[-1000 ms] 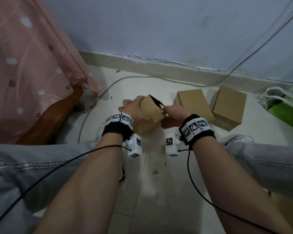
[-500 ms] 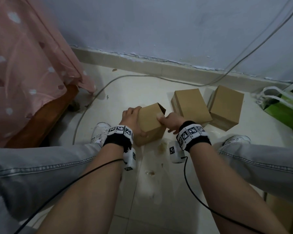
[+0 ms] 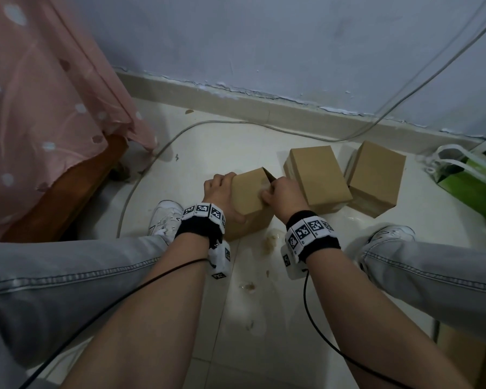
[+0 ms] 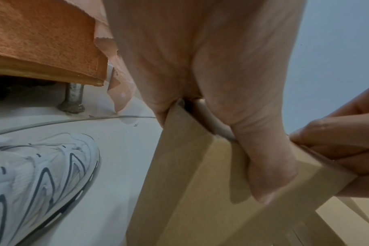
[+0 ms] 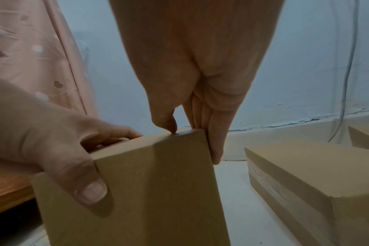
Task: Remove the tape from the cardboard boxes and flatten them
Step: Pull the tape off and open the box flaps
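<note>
A small brown cardboard box (image 3: pixel 250 197) stands on end on the pale floor tiles between my knees. My left hand (image 3: pixel 220 192) grips its left side, fingers curled over the far edge and thumb (image 4: pixel 267 174) on the near face (image 4: pixel 190 191). My right hand (image 3: pixel 282 193) pinches the top right corner (image 5: pixel 192 138), thumb on top and fingers (image 5: pixel 215 141) down the right side. A dark gap shows at the box's top far corner. Two closed boxes (image 3: pixel 317 178) (image 3: pixel 376 175) lie just to the right. Clear tape (image 5: pixel 263 176) runs along the nearer one's side.
A bed with a wooden frame (image 3: pixel 68 186) and a pink cloth (image 3: pixel 40 94) stands at the left. A grey cable (image 3: pixel 157 153) curves over the floor along the wall. A green bag (image 3: pixel 472 178) lies at far right. My white shoes (image 3: pixel 166 217) (image 3: pixel 390 234) flank the box. Small brownish scraps (image 3: pixel 270 242) dot the tiles.
Both hands have brought the box down from a raised, tilted hold to stand on the floor. My right hand has shifted onto the top right corner.
</note>
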A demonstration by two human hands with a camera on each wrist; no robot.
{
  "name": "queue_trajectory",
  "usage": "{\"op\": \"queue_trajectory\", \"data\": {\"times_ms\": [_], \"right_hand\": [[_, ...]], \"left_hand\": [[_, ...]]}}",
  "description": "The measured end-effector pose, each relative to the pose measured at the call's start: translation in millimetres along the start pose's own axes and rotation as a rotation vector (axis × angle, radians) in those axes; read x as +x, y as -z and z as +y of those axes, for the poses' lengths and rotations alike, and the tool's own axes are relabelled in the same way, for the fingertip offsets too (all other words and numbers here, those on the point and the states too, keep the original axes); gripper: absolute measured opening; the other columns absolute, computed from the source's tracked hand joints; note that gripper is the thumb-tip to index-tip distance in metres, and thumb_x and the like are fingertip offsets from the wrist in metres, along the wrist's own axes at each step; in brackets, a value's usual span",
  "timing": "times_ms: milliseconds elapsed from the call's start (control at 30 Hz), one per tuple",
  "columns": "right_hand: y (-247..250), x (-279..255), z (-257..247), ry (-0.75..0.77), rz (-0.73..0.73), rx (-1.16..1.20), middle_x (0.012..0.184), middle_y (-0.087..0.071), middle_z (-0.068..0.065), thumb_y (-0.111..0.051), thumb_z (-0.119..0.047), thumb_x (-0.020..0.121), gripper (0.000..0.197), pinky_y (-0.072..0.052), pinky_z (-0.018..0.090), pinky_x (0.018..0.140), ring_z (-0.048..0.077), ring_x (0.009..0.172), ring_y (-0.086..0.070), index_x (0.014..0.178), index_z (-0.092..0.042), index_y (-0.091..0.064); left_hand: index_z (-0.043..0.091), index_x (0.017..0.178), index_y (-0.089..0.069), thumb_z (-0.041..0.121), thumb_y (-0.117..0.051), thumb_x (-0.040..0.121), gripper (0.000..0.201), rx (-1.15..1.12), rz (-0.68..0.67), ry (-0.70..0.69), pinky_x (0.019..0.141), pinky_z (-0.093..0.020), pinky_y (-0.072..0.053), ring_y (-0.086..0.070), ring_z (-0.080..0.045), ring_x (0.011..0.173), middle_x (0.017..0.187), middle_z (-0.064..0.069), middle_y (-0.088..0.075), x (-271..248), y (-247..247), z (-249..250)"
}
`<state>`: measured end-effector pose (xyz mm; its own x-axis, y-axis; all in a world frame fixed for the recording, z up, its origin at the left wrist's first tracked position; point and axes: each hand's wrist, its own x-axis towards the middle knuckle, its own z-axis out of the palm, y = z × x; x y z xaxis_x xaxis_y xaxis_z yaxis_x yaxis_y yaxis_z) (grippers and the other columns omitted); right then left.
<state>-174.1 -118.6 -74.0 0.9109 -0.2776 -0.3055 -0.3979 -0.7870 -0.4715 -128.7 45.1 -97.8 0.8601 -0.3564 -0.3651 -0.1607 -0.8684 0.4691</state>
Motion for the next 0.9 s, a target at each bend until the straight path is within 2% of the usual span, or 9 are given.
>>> {"op": "queue_trajectory", "data": {"times_ms": [133,200,333,400,567,667,733,800,900], "right_hand": [[1.4,-1.2,-6.9,-0.014,-0.007,-0.042,0.083,-0.06,0.016,-0.055,-0.02,0.091,0.024,-0.051,0.036,0.066,0.034,0.078,-0.063,0.074,-0.003,-0.053],[0.7,-1.7,-10.7,-0.028,-0.004,-0.053,0.081,-0.055,0.014,-0.052,-0.018,0.092,0.029,-0.05,0.036,0.067,0.031,0.075,-0.059,0.066,-0.007,-0.044],[-2.6,-4.2,-13.3,-0.02,0.031,-0.09,0.066,-0.042,0.007,-0.049,-0.013,0.09,0.034,-0.039,0.033,0.061,0.027,0.069,-0.047,0.06,-0.012,-0.032],[-3.8,-5.0,-11.2,-0.026,0.037,-0.074,0.072,-0.048,0.011,-0.047,-0.011,0.091,0.033,-0.039,0.033,0.061,0.028,0.069,-0.048,0.061,-0.011,-0.034],[-3.4,-4.8,-8.6,0.002,0.022,-0.029,0.081,-0.063,0.016,-0.056,-0.03,0.092,0.03,-0.051,0.036,0.065,0.033,0.075,-0.061,0.074,-0.006,-0.053],[-3.2,-3.6,-10.6,0.002,0.052,-0.018,0.085,-0.064,0.02,-0.053,-0.024,0.092,0.025,-0.055,0.043,0.071,0.036,0.078,-0.063,0.076,-0.004,-0.053],[-3.8,-2.9,-12.5,-0.008,0.066,-0.035,0.082,-0.063,0.019,-0.051,-0.02,0.091,0.024,-0.053,0.04,0.067,0.035,0.076,-0.062,0.071,-0.005,-0.049],[-5.7,-2.6,-13.7,-0.015,0.076,-0.09,0.078,-0.057,0.016,-0.05,-0.015,0.091,0.026,-0.045,0.035,0.061,0.032,0.072,-0.057,0.067,-0.008,-0.043],[-8.1,-0.7,-11.9,-0.052,0.121,-0.097,0.078,-0.051,0.013,-0.045,-0.005,0.092,0.016,-0.041,0.032,0.062,0.03,0.073,-0.052,0.077,-0.004,-0.05]], "left_hand": [[0.025,0.148,-0.021,0.034,-0.088,0.058,0.112,-0.005,-0.001,0.007,0.103,-0.036,-0.034,-0.021,-0.028,0.133,0.14,-0.003,-0.029,0.3,-0.2,0.1],[0.025,0.148,-0.021,0.034,-0.087,0.058,0.111,0.003,-0.006,0.007,0.103,-0.036,-0.034,-0.021,-0.028,0.133,0.14,-0.003,-0.029,0.2,-0.3,0.8],[0.024,0.147,-0.022,0.034,-0.087,0.058,0.11,0.011,-0.006,0.004,0.103,-0.035,-0.034,-0.022,-0.029,0.132,0.138,-0.003,-0.029,-0.4,-0.6,1.3],[0.024,0.147,-0.022,0.035,-0.087,0.058,0.111,0.015,-0.004,0.006,0.104,-0.035,-0.033,-0.022,-0.029,0.133,0.138,-0.003,-0.03,-0.6,-0.9,1.0],[0.023,0.148,-0.021,0.035,-0.088,0.057,0.113,0.019,-0.004,0.002,0.105,-0.036,-0.033,-0.022,-0.03,0.132,0.138,-0.005,-0.03,0.7,-1.6,1.0],[0.023,0.147,-0.021,0.035,-0.088,0.058,0.112,0.018,-0.005,0.003,0.104,-0.036,-0.033,-0.022,-0.029,0.131,0.137,-0.004,-0.03,0.5,-1.7,1.4],[0.023,0.147,-0.021,0.035,-0.088,0.058,0.112,0.024,-0.005,0.003,0.104,-0.036,-0.033,-0.022,-0.029,0.132,0.138,-0.004,-0.029,0.7,-2.0,1.5],[0.023,0.147,-0.021,0.035,-0.088,0.058,0.112,0.025,-0.006,0.0,0.104,-0.037,-0.034,-0.022,-0.029,0.132,0.138,-0.004,-0.029,0.8,-2.4,1.7],[0.023,0.146,-0.022,0.035,-0.088,0.057,0.111,0.027,-0.003,-0.004,0.103,-0.036,-0.034,-0.022,-0.028,0.132,0.138,-0.004,-0.029,0.2,-2.8,1.5]]}}
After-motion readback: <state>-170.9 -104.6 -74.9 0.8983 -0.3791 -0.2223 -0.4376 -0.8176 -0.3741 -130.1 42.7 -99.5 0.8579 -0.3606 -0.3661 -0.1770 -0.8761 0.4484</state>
